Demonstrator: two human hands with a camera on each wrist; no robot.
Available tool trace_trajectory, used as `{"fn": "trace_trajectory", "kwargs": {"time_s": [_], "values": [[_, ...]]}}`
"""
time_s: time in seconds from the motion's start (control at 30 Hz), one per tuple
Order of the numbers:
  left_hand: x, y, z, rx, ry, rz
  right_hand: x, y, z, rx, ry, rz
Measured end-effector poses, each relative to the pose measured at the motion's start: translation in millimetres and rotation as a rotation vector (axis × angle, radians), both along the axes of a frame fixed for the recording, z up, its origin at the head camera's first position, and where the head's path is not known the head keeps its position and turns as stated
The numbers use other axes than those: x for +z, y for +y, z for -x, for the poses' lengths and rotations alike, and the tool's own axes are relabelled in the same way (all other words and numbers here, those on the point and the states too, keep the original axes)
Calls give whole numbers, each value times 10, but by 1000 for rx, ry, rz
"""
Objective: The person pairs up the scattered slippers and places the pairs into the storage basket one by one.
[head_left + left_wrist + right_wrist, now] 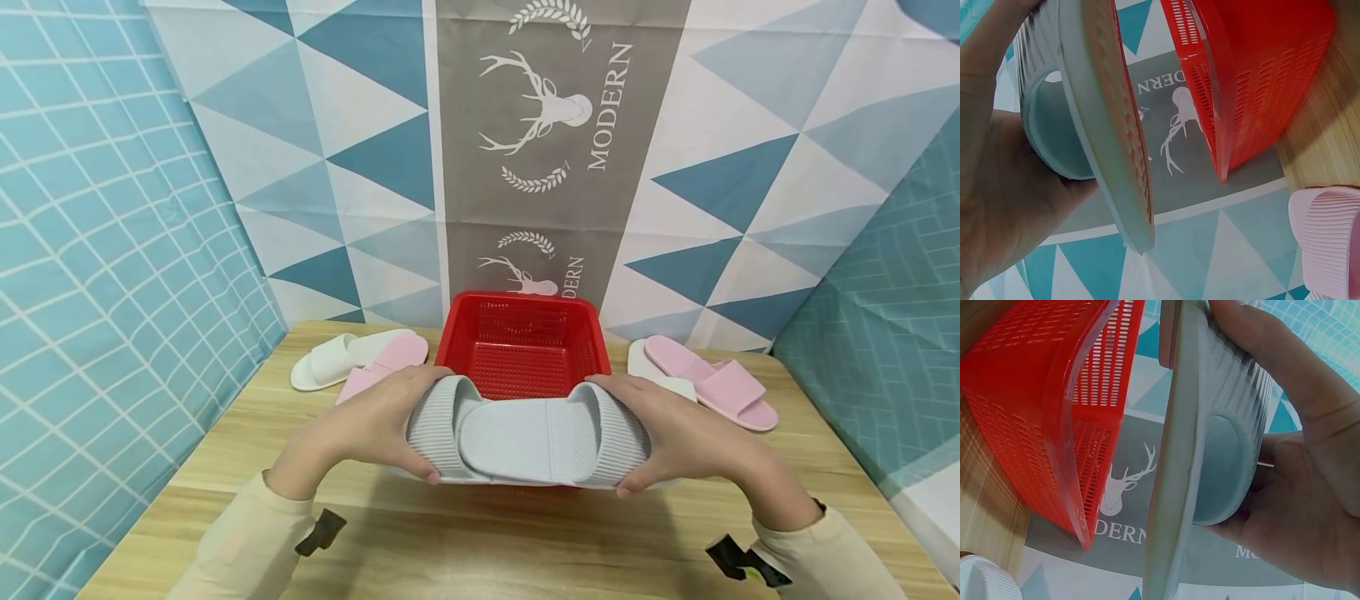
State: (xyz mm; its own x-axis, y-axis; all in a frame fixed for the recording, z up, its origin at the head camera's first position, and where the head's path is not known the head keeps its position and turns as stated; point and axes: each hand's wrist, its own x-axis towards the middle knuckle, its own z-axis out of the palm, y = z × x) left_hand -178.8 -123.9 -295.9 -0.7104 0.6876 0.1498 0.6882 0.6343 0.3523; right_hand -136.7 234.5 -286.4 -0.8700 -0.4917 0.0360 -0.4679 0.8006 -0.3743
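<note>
A pair of light grey slippers (510, 442) is held level in front of me, overlapping lengthwise with a ribbed strap at each end. My left hand (378, 421) grips the left strap, thumb at the near edge and fingers over the far side. The right strap is gripped the same way by my right hand (686, 425). In the left wrist view the slipper (1110, 137) stands edge-on, its patterned sole facing the red basket (1272, 81). The right wrist view shows the other end of the slippers (1175, 462) beside the same basket (1022, 394).
Behind the slippers, the basket's rim (525, 297) rises near the patterned back wall. A white slipper (330, 358) and a pink slipper (397, 352) lie at the left. Another white slipper (637, 358) and pink slipper (731, 387) lie right, on the wooden table (480, 550).
</note>
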Motion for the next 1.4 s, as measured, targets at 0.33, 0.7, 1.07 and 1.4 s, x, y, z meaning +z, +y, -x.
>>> {"fn": "trace_trajectory", "kwargs": {"time_s": [0.33, 0.7, 1.07, 1.4], "values": [[18, 26, -7, 4, -35, -2, -9, -12, 22, 4, -13, 12], [-2, 59, -3, -11, -36, -10, -26, -42, 29, 37, 25, -2], [-1, 80, -23, -1, -40, -2, -27, -73, 35, 40, 24, 7], [-16, 94, -37, 6, -31, 7, -36, -105, 33, 40, 32, 8]]}}
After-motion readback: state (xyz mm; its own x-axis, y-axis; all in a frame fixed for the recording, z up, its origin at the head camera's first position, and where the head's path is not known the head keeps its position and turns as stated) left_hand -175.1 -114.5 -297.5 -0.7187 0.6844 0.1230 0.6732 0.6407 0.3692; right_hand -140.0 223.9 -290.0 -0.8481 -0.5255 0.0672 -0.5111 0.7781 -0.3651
